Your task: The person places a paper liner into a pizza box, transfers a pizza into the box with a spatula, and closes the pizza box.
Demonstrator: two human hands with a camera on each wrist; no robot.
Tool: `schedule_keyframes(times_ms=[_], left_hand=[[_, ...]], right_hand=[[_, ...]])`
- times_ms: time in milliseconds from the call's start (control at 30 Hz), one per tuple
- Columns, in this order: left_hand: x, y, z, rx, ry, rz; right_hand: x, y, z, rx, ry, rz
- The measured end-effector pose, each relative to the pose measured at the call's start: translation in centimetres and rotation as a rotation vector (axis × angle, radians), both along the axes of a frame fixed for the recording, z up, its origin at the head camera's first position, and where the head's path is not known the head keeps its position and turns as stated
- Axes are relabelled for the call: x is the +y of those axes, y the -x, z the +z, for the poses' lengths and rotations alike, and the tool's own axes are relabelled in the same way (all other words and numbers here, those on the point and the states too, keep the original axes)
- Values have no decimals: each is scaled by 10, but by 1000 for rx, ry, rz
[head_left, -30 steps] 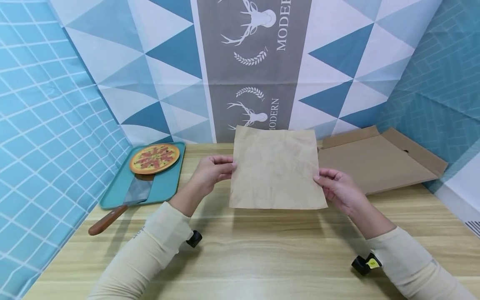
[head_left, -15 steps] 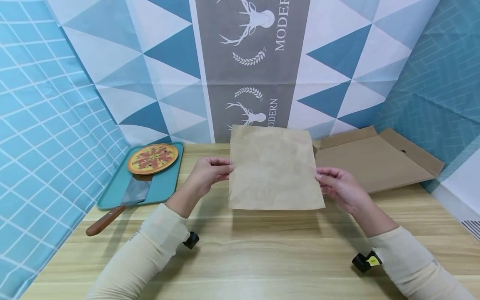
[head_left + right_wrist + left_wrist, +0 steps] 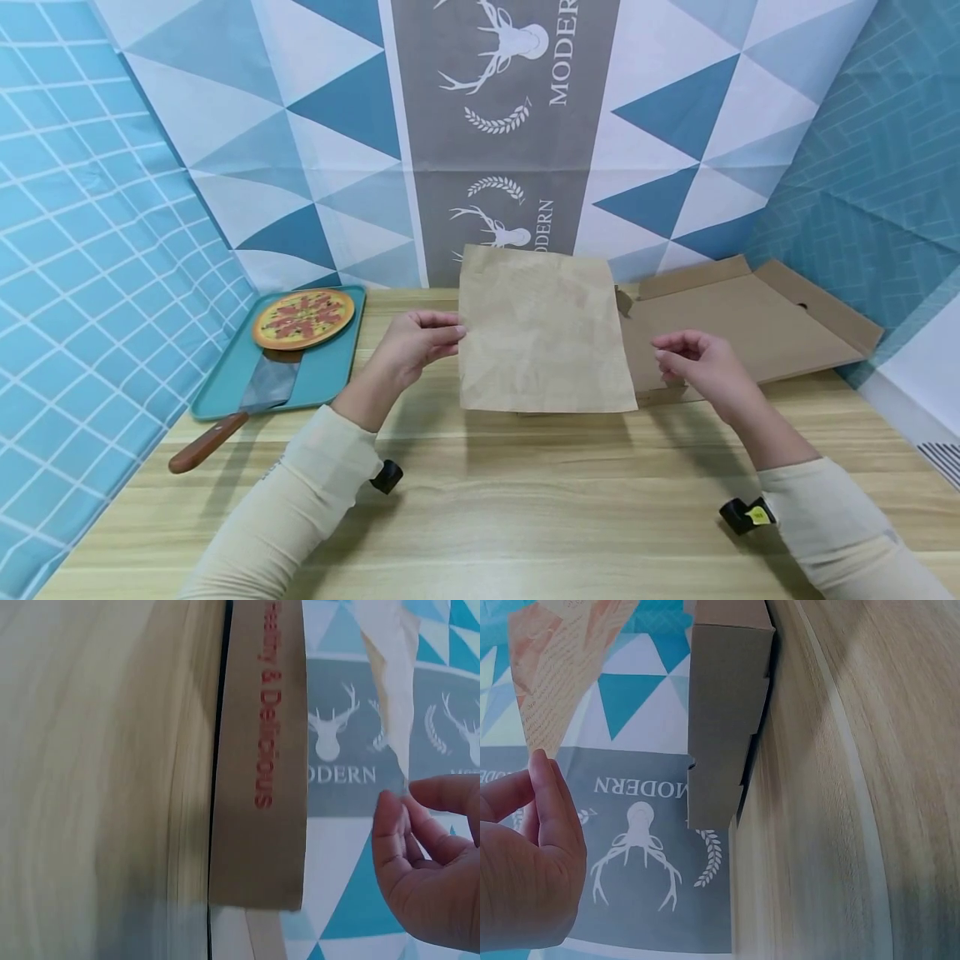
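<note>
A square sheet of brown wrapping paper [image 3: 543,333] is held up over the table, in front of an unfolded cardboard pizza box [image 3: 738,321]. My left hand [image 3: 420,346] pinches its left edge between thumb and fingers. Printed lettering and orange patches show on the paper's other face in the left wrist view. To the right of the paper, my right hand [image 3: 701,371] has loosely bent fingers, and a gap parts it from the paper's right edge in the head view. The right wrist view has the fingertips overlapping the paper's lower tip. Part of the box is hidden behind the paper.
At the left a teal tray [image 3: 217,392] carries a pizza [image 3: 303,319] and a pizza server with a wooden handle [image 3: 208,442] that sticks out over the tray's front edge. Patterned cloth [image 3: 352,100] walls the back of the wooden table [image 3: 510,517].
My right hand has let go of the paper's right edge and moved slightly right. The paper has shifted a little left, uncovering more of the box. My left hand keeps its pinch.
</note>
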State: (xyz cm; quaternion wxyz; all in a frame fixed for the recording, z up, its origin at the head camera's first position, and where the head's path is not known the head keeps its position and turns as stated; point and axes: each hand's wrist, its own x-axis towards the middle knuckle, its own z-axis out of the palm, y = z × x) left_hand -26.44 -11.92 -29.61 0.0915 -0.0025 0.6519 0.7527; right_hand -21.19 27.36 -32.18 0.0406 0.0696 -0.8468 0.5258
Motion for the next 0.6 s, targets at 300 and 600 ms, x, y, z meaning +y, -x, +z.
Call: schedule_keyframes(times_ms=[300, 600], left_hand=[[5, 5, 0, -7, 8, 0], [13, 13, 0, -22, 23, 8]], right_hand=[[22, 2, -8, -32, -147, -43], [31, 6, -13, -30, -226, -30]])
